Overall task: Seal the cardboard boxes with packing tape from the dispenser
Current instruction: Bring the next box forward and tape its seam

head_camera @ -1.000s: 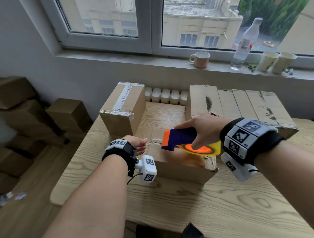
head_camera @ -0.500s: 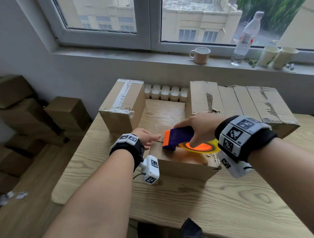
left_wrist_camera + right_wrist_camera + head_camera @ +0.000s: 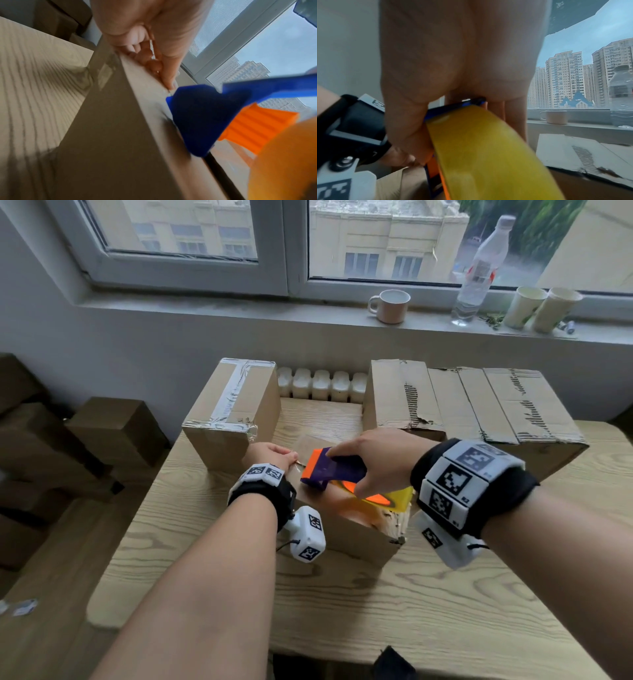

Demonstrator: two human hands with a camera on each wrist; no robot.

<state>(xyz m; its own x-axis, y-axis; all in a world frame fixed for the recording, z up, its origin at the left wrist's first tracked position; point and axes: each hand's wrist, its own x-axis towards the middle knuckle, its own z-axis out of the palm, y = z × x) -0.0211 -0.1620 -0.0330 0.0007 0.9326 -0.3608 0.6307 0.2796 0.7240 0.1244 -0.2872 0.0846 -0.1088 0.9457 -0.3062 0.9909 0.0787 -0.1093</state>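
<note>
Cardboard fills the middle of the wooden tabletop (image 3: 411,611): a low box (image 3: 352,535) lies just in front of the person, under both hands. The right hand (image 3: 373,460) is curled round the blue-and-orange tape dispenser (image 3: 330,470), index finger laid along its top, holding it down on the box's upper face; the yellow tape roll (image 3: 394,496) sits under the palm, nearer the wrist. In the right wrist view the thumb and fingers wrap either side of the roll (image 3: 479,155). The dispenser's orange front edge points left, just beside the left hand (image 3: 269,455). That hand rests at the box's far left corner, fingers bent over the edge and pressing on the top, fingertips (image 3: 169,82) almost touching the dispenser's blue nose (image 3: 197,121). Behind it, on the left, stands a taped box (image 3: 233,409); on the right, a wide box (image 3: 479,409) with torn flaps.
</note>
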